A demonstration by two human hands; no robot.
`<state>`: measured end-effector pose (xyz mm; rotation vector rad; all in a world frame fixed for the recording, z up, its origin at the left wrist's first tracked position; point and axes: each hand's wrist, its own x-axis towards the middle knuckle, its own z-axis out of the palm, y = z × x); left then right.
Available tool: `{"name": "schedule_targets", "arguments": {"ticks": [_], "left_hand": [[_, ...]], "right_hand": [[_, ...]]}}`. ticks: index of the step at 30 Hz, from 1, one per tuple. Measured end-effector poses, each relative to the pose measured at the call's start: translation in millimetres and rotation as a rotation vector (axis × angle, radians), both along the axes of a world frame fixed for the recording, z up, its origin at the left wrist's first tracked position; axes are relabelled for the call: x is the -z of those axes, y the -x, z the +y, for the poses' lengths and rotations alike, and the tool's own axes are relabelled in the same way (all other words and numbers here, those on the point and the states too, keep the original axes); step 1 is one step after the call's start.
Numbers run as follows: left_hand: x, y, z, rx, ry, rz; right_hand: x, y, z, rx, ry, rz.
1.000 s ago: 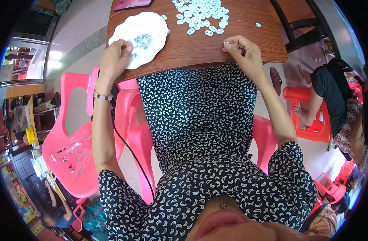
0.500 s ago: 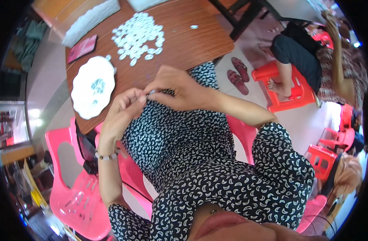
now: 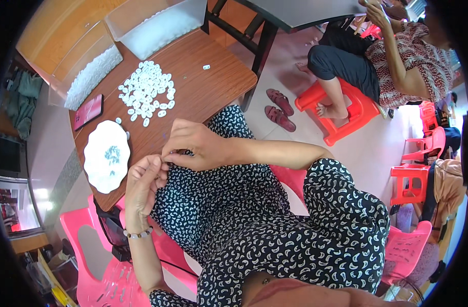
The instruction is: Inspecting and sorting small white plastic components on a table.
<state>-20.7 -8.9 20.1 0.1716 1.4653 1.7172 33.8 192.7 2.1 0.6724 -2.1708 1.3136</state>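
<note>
My left hand (image 3: 146,182) and my right hand (image 3: 195,147) meet over my lap near the table edge. Both have thumb and fingers pinched together, their tips almost touching. Whatever they hold is too small or too hidden to name. Just left of them lies a white scalloped plate (image 3: 97,176) with a small cluster of grey bits (image 3: 112,154) on it. Beyond the plate and hands, many small white oval pieces (image 3: 144,89) with dark marks are heaped on the brown wooden table (image 3: 213,53). One loose white piece (image 3: 207,67) lies apart toward the right.
A flat pink rectangular thing with a dark edge (image 3: 88,112) lies behind the plate. Clear bins full of white pieces (image 3: 162,31) line the far side. Pink chairs (image 3: 113,286) stand beside me. To the right, another person (image 3: 407,61) sits on a red stool (image 3: 331,110) near dark red sandals (image 3: 281,110).
The view has shifted, so the table and hands appear lower and further left. A small greyish thing showed at my fingertips before; now it is hidden. My hands remain pinched together.
</note>
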Motion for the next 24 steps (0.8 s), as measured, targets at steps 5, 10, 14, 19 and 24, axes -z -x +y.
{"name": "schedule_targets", "arguments": {"ticks": [5, 10, 14, 19, 24], "left_hand": [[4, -3, -3, -0.038, -0.007, -0.024], [11, -3, -5, -0.078, -0.047, -0.082], [16, -5, -4, -0.140, -0.069, -0.119], [16, -7, 0, -0.166, -0.044, -0.120], [18, -6, 9, -0.222, -0.056, -0.088]], "right_hand": [[-1, -3, 1, -0.006, -0.043, 0.027], [-1, -3, -2, -0.002, -0.051, 0.044], [3, -2, -1, 0.009, -0.040, 0.048], [5, -2, -1, 0.020, -0.022, 0.038], [9, -1, 2, 0.082, -0.008, 0.021]]}}
